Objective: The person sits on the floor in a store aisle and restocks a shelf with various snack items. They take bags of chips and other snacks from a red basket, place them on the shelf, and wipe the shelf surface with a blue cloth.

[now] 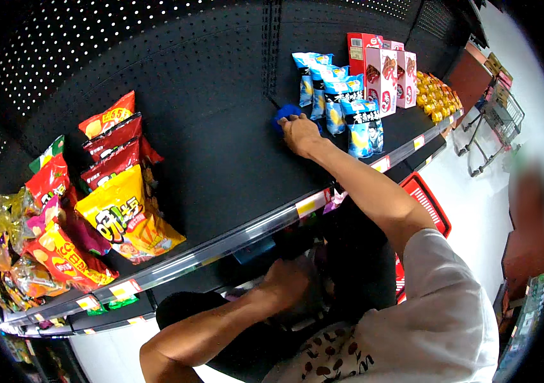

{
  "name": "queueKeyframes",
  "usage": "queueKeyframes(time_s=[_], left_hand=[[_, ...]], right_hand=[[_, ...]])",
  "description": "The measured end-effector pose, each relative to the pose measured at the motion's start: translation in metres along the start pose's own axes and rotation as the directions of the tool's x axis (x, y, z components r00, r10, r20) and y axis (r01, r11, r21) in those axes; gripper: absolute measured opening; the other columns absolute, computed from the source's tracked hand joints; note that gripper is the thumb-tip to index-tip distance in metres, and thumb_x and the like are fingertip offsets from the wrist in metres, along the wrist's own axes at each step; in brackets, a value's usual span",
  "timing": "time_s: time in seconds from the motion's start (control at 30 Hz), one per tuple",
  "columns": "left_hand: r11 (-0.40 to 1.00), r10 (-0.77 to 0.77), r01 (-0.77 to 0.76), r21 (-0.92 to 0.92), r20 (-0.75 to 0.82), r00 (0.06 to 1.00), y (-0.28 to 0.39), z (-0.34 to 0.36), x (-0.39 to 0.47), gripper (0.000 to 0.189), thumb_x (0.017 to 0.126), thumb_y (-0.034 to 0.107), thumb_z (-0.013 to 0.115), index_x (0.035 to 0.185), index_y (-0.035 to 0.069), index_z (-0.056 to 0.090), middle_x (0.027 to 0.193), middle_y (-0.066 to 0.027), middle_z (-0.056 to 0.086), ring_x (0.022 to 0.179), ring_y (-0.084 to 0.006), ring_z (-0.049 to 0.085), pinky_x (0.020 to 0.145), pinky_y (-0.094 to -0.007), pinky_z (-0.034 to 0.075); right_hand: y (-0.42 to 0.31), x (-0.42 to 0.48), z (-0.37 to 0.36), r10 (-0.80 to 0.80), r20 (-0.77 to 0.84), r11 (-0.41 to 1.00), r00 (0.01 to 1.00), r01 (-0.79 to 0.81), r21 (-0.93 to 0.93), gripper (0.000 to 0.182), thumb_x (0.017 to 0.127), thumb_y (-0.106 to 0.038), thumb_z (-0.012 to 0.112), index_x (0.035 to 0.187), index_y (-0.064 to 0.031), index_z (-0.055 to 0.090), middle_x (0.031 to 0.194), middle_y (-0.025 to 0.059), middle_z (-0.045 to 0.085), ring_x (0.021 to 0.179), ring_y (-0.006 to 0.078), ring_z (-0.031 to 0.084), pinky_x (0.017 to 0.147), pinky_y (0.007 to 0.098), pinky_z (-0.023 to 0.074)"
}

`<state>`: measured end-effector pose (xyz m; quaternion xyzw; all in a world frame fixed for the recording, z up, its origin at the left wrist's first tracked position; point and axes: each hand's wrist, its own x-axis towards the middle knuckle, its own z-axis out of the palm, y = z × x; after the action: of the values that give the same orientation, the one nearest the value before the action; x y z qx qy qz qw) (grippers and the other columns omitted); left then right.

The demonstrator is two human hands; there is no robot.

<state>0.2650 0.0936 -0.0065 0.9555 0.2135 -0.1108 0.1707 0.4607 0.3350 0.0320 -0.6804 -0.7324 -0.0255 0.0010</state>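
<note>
My right hand [299,133] reaches over the black shelf [233,167], its fingers closed on a blue cloth [287,114] near the back panel. Just right of it stand several blue snack bags [362,127]. Lower down, below the shelf edge and close to my body, my left hand [288,282] is in shadow; whether it holds anything cannot be told. To the left on the shelf, a yellow chip bag [126,215] stands before several dark red bags [114,160].
Pink and red boxes [382,79] and small golden packs [437,98] stand at the shelf's right. A price-tag rail [252,230] runs along its front. A red basket [427,203] is beside my right arm; beyond are a shopping cart [499,119] and a blurred person [535,210].
</note>
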Motion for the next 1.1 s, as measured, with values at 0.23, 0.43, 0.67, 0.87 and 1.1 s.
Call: queueKeyframes(time_s=[0.23,0.43,0.67,0.87,1.1], left_hand=[[0.998,0.022,-0.025,0.059,0.046,0.999,0.005,0.005,0.001,0.019,0.086,0.012,0.059,0.095,0.004,0.073,0.094,-0.0165,0.073,0.086,-0.0321,0.073,0.069,-0.0442,0.059],[0.996,-0.039,0.027,0.079,0.146,0.988,0.016,-0.002,-0.002,0.025,0.084,0.009,0.062,0.106,0.004,0.073,0.11,-0.0159,0.071,0.104,-0.0311,0.069,0.081,-0.0422,0.057],[0.97,-0.088,0.083,-0.23,-0.014,0.996,0.014,0.004,0.001,0.031,0.089,0.014,0.057,0.116,0.002,0.065,0.108,-0.0202,0.07,0.101,-0.0364,0.068,0.081,-0.042,0.056],[0.907,-0.115,0.094,-0.41,-0.027,0.993,0.006,-0.01,-0.008,0.037,0.086,0.027,0.064,0.114,0.003,0.064,0.103,-0.0212,0.069,0.1,-0.0345,0.067,0.084,-0.0416,0.054],[0.921,-0.082,-0.086,-0.379,-0.406,0.91,0.001,0.015,-0.006,0.02,0.073,0.006,0.066,0.091,0.002,0.072,0.09,-0.0188,0.071,0.084,-0.034,0.071,0.069,-0.0436,0.059]], right_hand=[[0.021,-0.09,-0.001,-0.129,-0.08,0.992,0.988,0.129,-0.01,0.037,0.091,-0.006,0.05,0.126,-0.0076,0.059,0.119,0.0243,0.06,0.11,0.0419,0.06,0.087,0.0462,0.0557],[0.019,-0.138,-0.014,-0.36,-0.111,0.898,0.926,0.377,0.227,0.04,0.084,-0.002,0.059,0.122,-0.0132,0.065,0.125,0.0161,0.061,0.114,0.0374,0.059,0.096,0.0441,0.0522],[-0.033,-0.116,0.002,-0.605,-0.129,0.732,0.785,0.613,0.298,0.043,0.099,-0.013,0.055,0.142,-0.0198,0.049,0.153,0.0127,0.04,0.137,0.0321,0.044,0.115,0.0442,0.0354],[-0.028,0.0,0.022,-0.387,-0.128,0.874,0.913,0.407,0.265,0.049,0.098,-0.013,0.052,0.146,-0.0203,0.044,0.158,0.0169,0.032,0.139,0.0399,0.039,0.113,0.0481,0.0362],[-0.05,0.077,0.049,-0.155,-0.255,0.91,0.954,0.238,0.339,0.048,0.099,-0.011,0.051,0.146,-0.0173,0.046,0.158,0.0177,0.032,0.145,0.0365,0.031,0.12,0.0472,0.0246]])
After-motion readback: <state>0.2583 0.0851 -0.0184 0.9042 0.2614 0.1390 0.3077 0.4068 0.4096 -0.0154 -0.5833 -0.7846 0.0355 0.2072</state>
